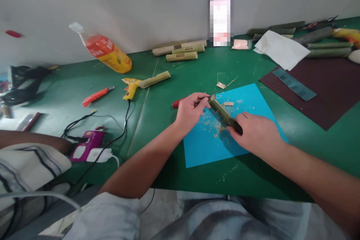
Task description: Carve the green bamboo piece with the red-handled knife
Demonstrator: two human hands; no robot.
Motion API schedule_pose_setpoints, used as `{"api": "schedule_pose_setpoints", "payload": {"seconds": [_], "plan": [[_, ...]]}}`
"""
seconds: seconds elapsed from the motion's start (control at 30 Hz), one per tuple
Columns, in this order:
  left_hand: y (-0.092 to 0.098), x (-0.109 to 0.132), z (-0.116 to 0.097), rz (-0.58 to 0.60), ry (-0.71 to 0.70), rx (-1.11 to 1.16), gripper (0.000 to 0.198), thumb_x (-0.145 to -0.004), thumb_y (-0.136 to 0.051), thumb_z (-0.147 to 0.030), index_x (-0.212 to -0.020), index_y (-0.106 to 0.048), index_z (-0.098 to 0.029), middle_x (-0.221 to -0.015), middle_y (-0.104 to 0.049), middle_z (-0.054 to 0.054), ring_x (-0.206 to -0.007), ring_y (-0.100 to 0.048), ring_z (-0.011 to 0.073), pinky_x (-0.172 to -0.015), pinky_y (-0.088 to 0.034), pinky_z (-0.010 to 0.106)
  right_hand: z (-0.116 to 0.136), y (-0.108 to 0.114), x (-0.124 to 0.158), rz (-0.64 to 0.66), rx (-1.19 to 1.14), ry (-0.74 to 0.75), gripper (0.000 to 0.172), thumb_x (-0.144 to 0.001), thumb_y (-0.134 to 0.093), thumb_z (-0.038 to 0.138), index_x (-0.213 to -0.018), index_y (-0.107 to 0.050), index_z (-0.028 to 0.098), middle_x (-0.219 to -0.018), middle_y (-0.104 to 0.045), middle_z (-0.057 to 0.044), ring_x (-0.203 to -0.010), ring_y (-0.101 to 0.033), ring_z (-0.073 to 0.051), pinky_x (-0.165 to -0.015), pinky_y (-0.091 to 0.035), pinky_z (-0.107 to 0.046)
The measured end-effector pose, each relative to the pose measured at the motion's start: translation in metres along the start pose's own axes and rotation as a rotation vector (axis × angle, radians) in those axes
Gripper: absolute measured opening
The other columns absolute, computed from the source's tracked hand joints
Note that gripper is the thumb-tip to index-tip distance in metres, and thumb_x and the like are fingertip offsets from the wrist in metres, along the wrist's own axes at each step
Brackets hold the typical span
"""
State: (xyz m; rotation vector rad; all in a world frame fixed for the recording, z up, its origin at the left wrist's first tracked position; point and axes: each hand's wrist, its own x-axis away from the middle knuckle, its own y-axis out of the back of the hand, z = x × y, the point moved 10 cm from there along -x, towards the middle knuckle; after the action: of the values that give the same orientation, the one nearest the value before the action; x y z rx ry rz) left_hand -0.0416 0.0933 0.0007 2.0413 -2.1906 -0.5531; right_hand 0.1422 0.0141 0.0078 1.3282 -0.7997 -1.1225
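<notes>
A green bamboo tube (pixel 225 114) lies slantwise over a blue sheet (pixel 197 150) strewn with shavings. My right hand (pixel 254 131) grips its near, dark open end. At the far end, my left hand (pixel 191 110) is closed on a tool with a red handle (pixel 177 103); its working part is mostly hidden by the fingers and meets the tube's end. A small bamboo chip (pixel 228 104) rests on the sheet beside the tube, and another chip (pixel 221 85) lies just beyond the sheet.
On the green table (pixel 157 120), left, are a yellow glue gun (pixel 131 87), orange cutter (pixel 97 97), purple power strip (pixel 88 144) with cables and tilted bottle (pixel 108 52). Bamboo pieces (pixel 182 56) lie behind. Right: brown sheet (pixel 326 93), ruler (pixel 294 84). A person's arm (pixel 33 139) is far left.
</notes>
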Motion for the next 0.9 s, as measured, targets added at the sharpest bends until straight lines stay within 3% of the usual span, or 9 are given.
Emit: {"api": "schedule_pose_setpoints", "payload": {"seconds": [0.1,0.2,0.27,0.47,0.7,0.9], "plan": [[-0.008,0.005,0.005,0.021,0.149,0.209,0.019,-0.093,-0.068,-0.029,-0.102,-0.073,-0.014,-0.071,-0.076,0.002,-0.041,-0.052,0.0052,-0.043,-0.04,0.02,0.001,0.014,0.002,-0.157,-0.072,0.037,0.029,-0.096,-0.068,0.046,-0.092,-0.072,0.018,-0.087,-0.074,-0.009,-0.072,-0.071,-0.026,-0.058,-0.042,-0.038],[-0.018,0.017,-0.002,0.055,0.209,0.308,0.02,-0.091,-0.07,-0.033,-0.099,-0.071,-0.014,-0.069,-0.076,0.001,-0.039,-0.053,0.0055,-0.041,-0.04,0.019,0.002,0.034,0.006,-0.344,-0.231,0.107,0.034,-0.101,-0.063,0.04,-0.123,-0.07,0.015,-0.116,-0.076,-0.014,-0.098,-0.075,-0.028,-0.073,-0.056,-0.039],[-0.026,0.027,-0.008,0.101,0.229,0.336,0.022,-0.09,-0.072,-0.034,-0.099,-0.07,-0.014,-0.069,-0.076,0.002,-0.039,-0.054,0.0061,-0.041,-0.041,0.019,0.003,0.041,0.008,-0.411,-0.315,0.151,0.035,-0.104,-0.06,0.034,-0.134,-0.066,0.015,-0.125,-0.075,-0.015,-0.108,-0.075,-0.026,-0.083,-0.06,-0.037],[-0.043,0.043,-0.018,0.172,0.23,0.392,0.021,-0.09,-0.074,-0.033,-0.099,-0.069,-0.015,-0.069,-0.075,0.0,-0.041,-0.056,0.0058,-0.044,-0.044,0.019,0.005,0.043,0.009,-0.439,-0.376,0.185,0.03,-0.104,-0.061,0.03,-0.13,-0.068,0.017,-0.124,-0.075,-0.015,-0.11,-0.075,-0.028,-0.085,-0.064,-0.04],[-0.04,0.041,-0.016,0.146,0.23,0.418,0.026,-0.09,-0.075,-0.036,-0.101,-0.068,-0.014,-0.071,-0.077,0.002,-0.041,-0.057,0.0064,-0.043,-0.044,0.019,0.004,0.048,0.012,-0.491,-0.432,0.193,0.029,-0.102,-0.064,0.027,-0.13,-0.068,0.018,-0.123,-0.076,-0.014,-0.113,-0.075,-0.026,-0.09,-0.065,-0.038],[-0.044,0.044,-0.019,0.177,0.183,0.392,0.027,-0.091,-0.076,-0.04,-0.101,-0.07,-0.016,-0.071,-0.075,0.001,-0.045,-0.057,0.0061,-0.046,-0.047,0.019,0.0,0.037,0.008,-0.399,-0.476,0.136,0.031,-0.103,-0.06,0.033,-0.13,-0.071,0.021,-0.125,-0.075,-0.014,-0.115,-0.074,-0.028,-0.093,-0.064,-0.043]]}}
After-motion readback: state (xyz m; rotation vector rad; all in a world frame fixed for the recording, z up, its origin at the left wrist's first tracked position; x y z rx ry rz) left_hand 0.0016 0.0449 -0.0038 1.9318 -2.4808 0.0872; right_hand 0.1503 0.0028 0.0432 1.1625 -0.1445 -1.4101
